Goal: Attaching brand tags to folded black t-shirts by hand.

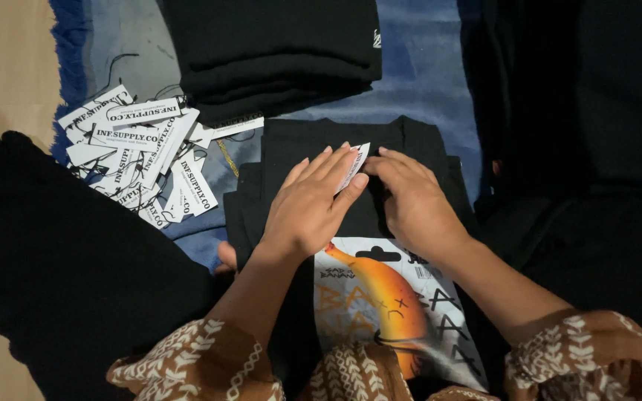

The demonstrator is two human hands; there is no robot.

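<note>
With the left hand [307, 202] pinching a white hang tag [354, 165] and the right hand [412, 199] pressed flat just beside it, keeping the folded black T-shirt [410, 137] taut should steady the work.

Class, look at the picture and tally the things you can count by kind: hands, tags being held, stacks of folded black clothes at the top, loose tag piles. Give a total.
Hands: 2, left hand and right hand
Held white tag: 1
Stack of folded black clothes: 1
Pile of white tags: 1
Total: 5
</note>
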